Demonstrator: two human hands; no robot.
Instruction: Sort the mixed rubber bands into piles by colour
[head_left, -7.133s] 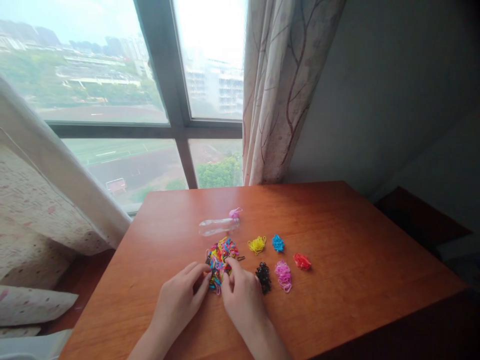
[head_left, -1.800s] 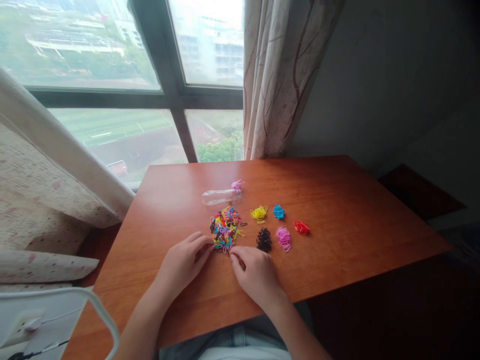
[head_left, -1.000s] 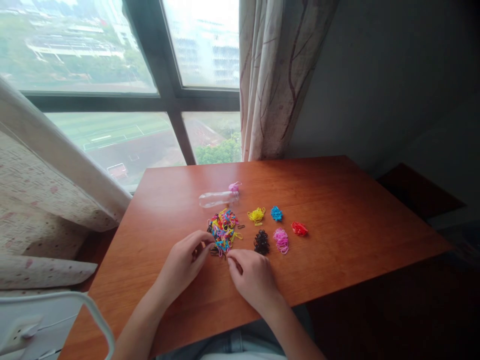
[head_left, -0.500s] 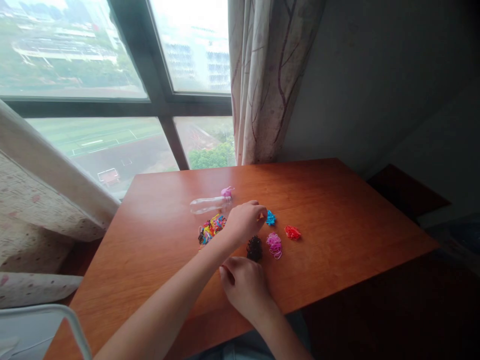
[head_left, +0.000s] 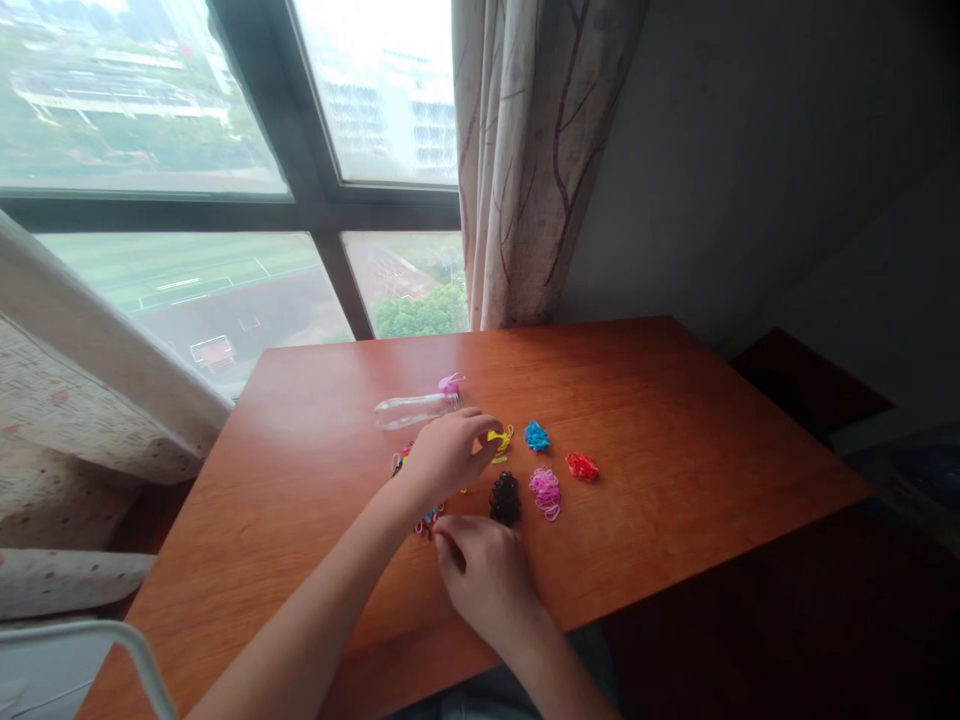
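Observation:
Small rubber bands lie sorted by colour in piles on the wooden table. My left hand (head_left: 446, 455) is over the left part of the mixed-colour rubber bands (head_left: 430, 520), hiding most of them. Its thumb and fingertips are apart beside the yellow rubber bands (head_left: 501, 442), with no band visibly gripped. Lower down, my right hand (head_left: 487, 570) is closed in a pinch at the near edge of the mixed pile; what it holds is too small to make out. Black rubber bands (head_left: 505, 498) lie just beyond it, with pink rubber bands (head_left: 545, 492) to their right.
Blue rubber bands (head_left: 537, 436) and red rubber bands (head_left: 582, 466) form piles farther right. A clear plastic bottle (head_left: 411, 411) lies on its side behind my left hand, by a pink piece (head_left: 450, 384). The table (head_left: 675, 430) stands against a window and curtain (head_left: 517, 180).
My left hand has drawn back left, its fingers parting and the yellow pile coming into view. My right hand stays almost in place, still pinched. The view has shifted slightly.

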